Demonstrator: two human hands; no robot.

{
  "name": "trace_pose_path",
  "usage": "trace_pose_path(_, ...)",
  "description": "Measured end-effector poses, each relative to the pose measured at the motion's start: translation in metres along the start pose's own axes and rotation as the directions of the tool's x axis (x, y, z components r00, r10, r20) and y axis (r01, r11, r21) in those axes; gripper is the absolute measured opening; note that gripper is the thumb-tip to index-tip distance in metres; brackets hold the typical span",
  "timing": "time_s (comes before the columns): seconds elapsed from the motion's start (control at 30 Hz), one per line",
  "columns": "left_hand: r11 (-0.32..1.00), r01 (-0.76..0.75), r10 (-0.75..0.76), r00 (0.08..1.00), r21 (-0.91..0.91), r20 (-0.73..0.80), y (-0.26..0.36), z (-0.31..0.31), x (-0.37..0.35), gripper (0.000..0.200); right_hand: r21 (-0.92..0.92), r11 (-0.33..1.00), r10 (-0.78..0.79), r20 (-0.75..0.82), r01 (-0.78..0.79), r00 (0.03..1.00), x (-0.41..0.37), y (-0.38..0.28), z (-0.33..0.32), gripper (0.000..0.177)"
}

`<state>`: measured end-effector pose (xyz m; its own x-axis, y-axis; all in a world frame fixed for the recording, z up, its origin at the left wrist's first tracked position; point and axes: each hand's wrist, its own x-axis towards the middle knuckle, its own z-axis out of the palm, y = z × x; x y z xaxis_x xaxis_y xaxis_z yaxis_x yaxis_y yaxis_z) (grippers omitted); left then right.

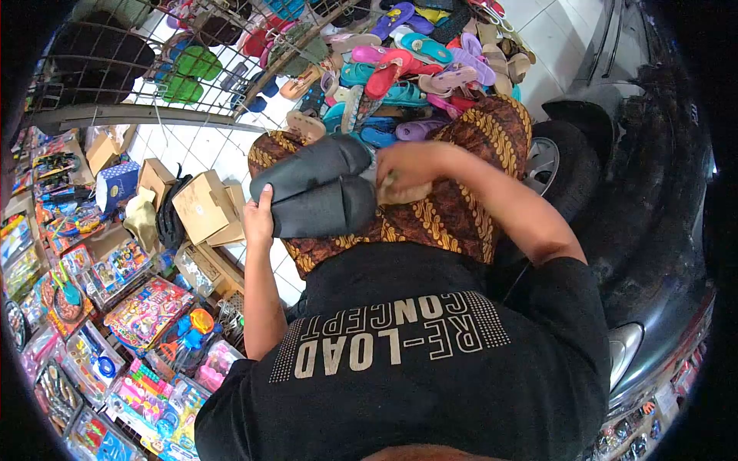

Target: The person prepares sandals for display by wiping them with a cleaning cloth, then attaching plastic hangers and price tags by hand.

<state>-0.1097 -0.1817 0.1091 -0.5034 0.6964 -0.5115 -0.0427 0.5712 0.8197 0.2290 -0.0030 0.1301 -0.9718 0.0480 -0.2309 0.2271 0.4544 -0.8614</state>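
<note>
A pair of black sandals (315,188) lies side by side, soles facing up, above the patterned brown cloth on my lap (430,227). My left hand (259,219) grips them at their left end, its thumb over the near sandal. Beside their right end, my right hand (407,165) is closed on a crumpled pale cloth (403,194). Part of that cloth is hidden under my fingers.
A heap of colourful sandals (407,69) covers the floor ahead. A wire rack (154,115) stands at the upper left. Cardboard boxes (201,206) and packaged toys (146,307) are on the left. A dark vehicle with a wheel (565,161) is close on the right.
</note>
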Motion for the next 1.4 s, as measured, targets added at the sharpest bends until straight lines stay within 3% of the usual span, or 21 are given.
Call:
trace_pose_path(0.07, 0.99, 0.025, -0.035, 0.997, -0.136, -0.068, 0.022, 0.009, -0.007, 0.051, 0.093, 0.951, 0.305, -0.142, -0.294, 0.942, -0.017, -0.022, -0.049, 0.026)
trace_pose_path(0.17, 0.968, 0.011, -0.036, 0.995, -0.252, -0.095, 0.028, 0.017, -0.009, 0.053, 0.021, 0.993, 0.102, -0.654, -0.118, 0.75, -0.033, -0.044, -0.091, 0.028)
trace_pose_path(0.27, 0.963, -0.02, -0.007, 0.995, -0.267, -0.101, 0.049, 0.035, -0.015, 0.052, -0.159, 0.936, 0.101, -0.733, -0.314, 0.672, -0.013, -0.09, -0.08, 0.023)
trace_pose_path(0.37, 0.933, -0.118, 0.087, 0.991, -0.341, -0.104, 0.06, 0.054, -0.014, 0.053, -0.639, 0.599, -0.174, -0.692, -0.483, 0.7, 0.013, -0.094, -0.033, 0.016)
trace_pose_path(0.47, 0.962, -0.186, 0.147, 0.969, -0.198, -0.197, 0.081, 0.061, -0.021, 0.055, -0.512, 0.701, -0.016, -0.708, -0.497, 0.706, 0.012, -0.083, -0.011, 0.016)
trace_pose_path(0.53, 0.989, -0.142, 0.148, 0.956, 0.044, -0.252, 0.084, 0.06, -0.022, 0.057, -0.385, 0.862, 0.005, -0.646, -0.331, 0.764, -0.01, -0.078, -0.027, 0.015)
trace_pose_path(0.57, 0.994, -0.106, 0.11, 0.963, 0.031, -0.247, 0.087, 0.063, -0.025, 0.05, -0.305, 0.92, 0.009, -0.61, -0.245, 0.793, -0.019, -0.079, -0.04, 0.015)
trace_pose_path(0.6, 0.997, -0.072, 0.074, 0.967, 0.018, -0.242, 0.094, 0.068, -0.029, 0.044, -0.226, 0.888, 0.217, -0.562, -0.4, 0.798, -0.024, -0.087, -0.056, 0.018)
trace_pose_path(0.7, 0.993, -0.109, 0.1, 0.972, -0.034, -0.215, 0.093, 0.075, -0.027, 0.036, 0.003, 0.969, 0.147, -0.808, -0.245, 0.571, -0.026, -0.124, -0.075, 0.022)
trace_pose_path(0.73, 0.985, -0.124, 0.098, 0.973, -0.116, -0.208, 0.087, 0.079, -0.021, 0.036, -0.193, 0.963, -0.078, -0.868, -0.189, 0.49, -0.012, -0.118, -0.063, 0.026)
trace_pose_path(0.77, 0.971, -0.138, 0.098, 0.975, -0.196, -0.199, 0.083, 0.085, -0.015, 0.035, -0.264, 0.936, -0.127, -0.87, -0.234, 0.476, 0.0, -0.122, -0.047, 0.026)
trace_pose_path(0.8, 0.877, -0.138, 0.09, 0.988, -0.46, -0.125, 0.08, 0.094, -0.012, 0.034, -0.357, 0.862, -0.184, -0.882, -0.359, 0.434, 0.01, -0.131, -0.034, 0.024)
trace_pose_path(0.87, 0.833, -0.074, 0.038, 0.996, -0.548, -0.077, 0.103, 0.109, -0.025, 0.036, -0.446, 0.77, -0.289, -0.881, -0.456, 0.374, 0.023, -0.129, -0.016, 0.02)
trace_pose_path(0.93, 0.816, 0.069, -0.091, 0.996, -0.574, -0.009, 0.106, 0.112, -0.022, 0.043, -0.482, 0.783, -0.372, -0.869, -0.393, 0.326, 0.032, -0.111, 0.003, 0.018)
trace_pose_path(1.07, 0.806, 0.18, -0.157, 0.983, -0.564, 0.09, 0.092, 0.108, -0.007, 0.047, -0.635, 0.737, -0.538, -0.758, -0.231, 0.369, 0.028, -0.111, 0.016, 0.019)
trace_pose_path(1.17, 0.734, 0.144, -0.079, 0.989, -0.663, 0.128, 0.07, 0.106, 0.012, 0.057, -0.461, 0.886, -0.42, -0.847, -0.055, 0.327, 0.027, -0.127, 0.015, 0.017)
trace_pose_path(1.23, 0.867, 0.068, -0.045, 0.997, -0.494, 0.059, 0.032, 0.09, 0.038, 0.061, -0.186, 0.965, -0.243, -0.902, 0.186, 0.356, 0.02, -0.14, 0.003, 0.011)
trace_pose_path(1.3, 0.975, -0.016, -0.011, 0.993, -0.223, -0.121, 0.045, 0.084, 0.029, 0.059, 0.115, 0.896, -0.062, -0.924, 0.428, 0.378, 0.013, -0.141, -0.011, 0.01)
trace_pose_path(1.33, 0.943, -0.171, 0.125, 0.977, -0.287, -0.174, 0.058, 0.091, 0.019, 0.054, -0.037, 0.919, -0.111, -0.98, 0.394, 0.166, 0.011, -0.139, -0.021, 0.013)
trace_pose_path(1.37, 0.884, -0.32, 0.249, 0.939, -0.34, -0.237, 0.07, 0.098, 0.008, 0.049, -0.142, 0.946, -0.173, -0.981, 0.291, 0.084, -0.002, -0.138, -0.035, 0.017)
trace_pose_path(1.4, 0.911, -0.316, 0.264, 0.941, -0.265, -0.213, 0.084, 0.097, -0.004, 0.039, -0.163, 0.957, -0.168, -0.986, 0.24, -0.001, -0.008, -0.135, -0.047, 0.021)
